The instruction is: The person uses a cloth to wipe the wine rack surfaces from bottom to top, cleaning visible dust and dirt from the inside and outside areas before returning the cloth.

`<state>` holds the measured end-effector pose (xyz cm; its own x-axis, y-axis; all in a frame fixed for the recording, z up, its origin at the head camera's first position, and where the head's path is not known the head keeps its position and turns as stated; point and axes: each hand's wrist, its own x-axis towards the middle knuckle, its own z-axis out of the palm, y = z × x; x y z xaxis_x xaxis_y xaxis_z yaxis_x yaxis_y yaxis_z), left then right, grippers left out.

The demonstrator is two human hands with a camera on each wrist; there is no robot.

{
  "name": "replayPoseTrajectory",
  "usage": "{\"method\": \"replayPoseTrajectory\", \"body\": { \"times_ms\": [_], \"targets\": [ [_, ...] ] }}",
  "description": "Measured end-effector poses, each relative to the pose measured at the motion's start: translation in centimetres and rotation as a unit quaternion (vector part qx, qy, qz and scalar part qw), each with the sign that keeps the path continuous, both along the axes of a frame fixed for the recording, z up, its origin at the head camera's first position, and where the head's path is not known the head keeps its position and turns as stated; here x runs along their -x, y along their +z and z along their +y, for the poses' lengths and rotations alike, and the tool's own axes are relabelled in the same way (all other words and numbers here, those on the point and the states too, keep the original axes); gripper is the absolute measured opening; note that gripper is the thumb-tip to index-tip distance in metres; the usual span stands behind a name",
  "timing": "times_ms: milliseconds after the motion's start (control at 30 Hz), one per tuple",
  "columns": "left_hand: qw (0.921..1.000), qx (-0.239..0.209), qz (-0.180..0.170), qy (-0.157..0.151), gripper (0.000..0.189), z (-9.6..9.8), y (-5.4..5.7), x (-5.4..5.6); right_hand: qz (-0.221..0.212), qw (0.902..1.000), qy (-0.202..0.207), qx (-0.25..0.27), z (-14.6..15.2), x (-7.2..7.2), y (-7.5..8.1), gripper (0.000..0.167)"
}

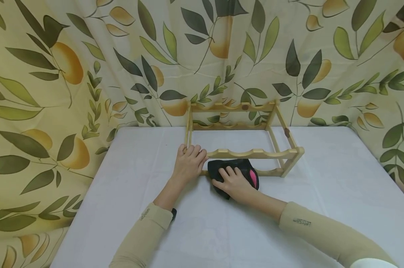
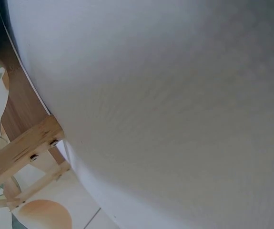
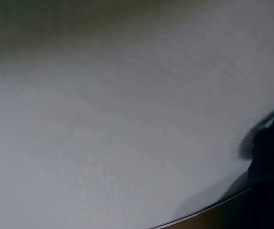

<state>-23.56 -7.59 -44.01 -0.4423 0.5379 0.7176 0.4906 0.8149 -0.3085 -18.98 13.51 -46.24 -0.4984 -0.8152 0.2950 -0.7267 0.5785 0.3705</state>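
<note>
In the head view a wooden rack with scalloped rails stands on the white-covered table. My left hand grips its front left corner, fingers curled over the top rail's end. My right hand holds a soft black item with a pink patch at the front of the rack, its upper edge close under the top rail. The palm covers part of it, so its exact kind stays unclear. Wooden rack bars show at the left edge of the left wrist view; the dark item fills the right wrist view's lower right corner.
The white tablecloth covers the table around the rack. Behind and to the sides hangs a curtain with a leaf and fruit print, close to the rack's back rails. A dark band shows at the left wrist.
</note>
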Motion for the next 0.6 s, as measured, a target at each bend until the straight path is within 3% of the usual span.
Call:
{"method": "replayPoseTrajectory", "body": {
  "times_ms": [367,600],
  "targets": [
    [0.9999,-0.012,0.008,-0.009,0.038,0.1,-0.1,0.1,0.001,0.9993,-0.038,0.004,2.6,-0.1,0.3,0.041],
    [1.0000,-0.003,-0.003,0.000,0.037,0.1,0.0,0.1,0.002,0.9999,-0.007,0.014,1.2,-0.2,0.5,0.036]
  ]
}}
